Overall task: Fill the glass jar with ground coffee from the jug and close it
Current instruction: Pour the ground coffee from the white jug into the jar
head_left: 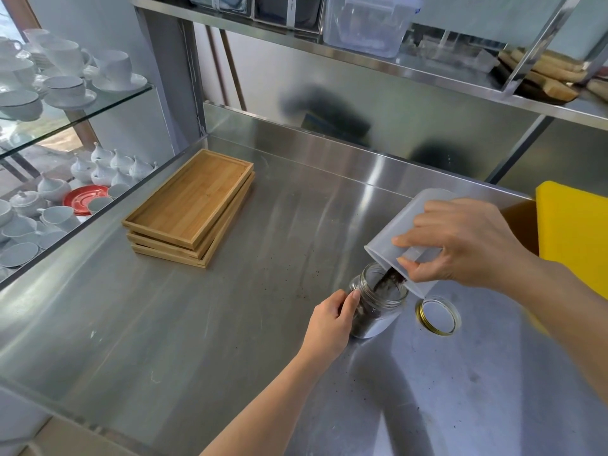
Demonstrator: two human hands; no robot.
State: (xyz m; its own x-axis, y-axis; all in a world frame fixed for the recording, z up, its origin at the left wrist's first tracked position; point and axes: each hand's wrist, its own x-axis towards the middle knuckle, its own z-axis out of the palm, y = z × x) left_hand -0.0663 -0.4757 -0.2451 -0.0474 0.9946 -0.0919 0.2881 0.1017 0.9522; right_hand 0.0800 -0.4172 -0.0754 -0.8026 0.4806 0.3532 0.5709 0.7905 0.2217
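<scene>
My left hand (329, 319) gripped glass jar (378, 304) on steel counter (197, 324). My right hand (460, 245) clasped tilted jug (404, 232) above; ground coffee (390, 278) fell into jar mouth. Lid (439, 315) lay just right of jar.

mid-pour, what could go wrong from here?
1. The jug, tipped by the right hand, has a rim wider than the glass jar mouth; grounds may spill, as specks already dot the counter.
2. The jar is tilted, steadied only by the left hand; it could slip.
3. Stray grounds could land in the upturned lid beside it.
</scene>
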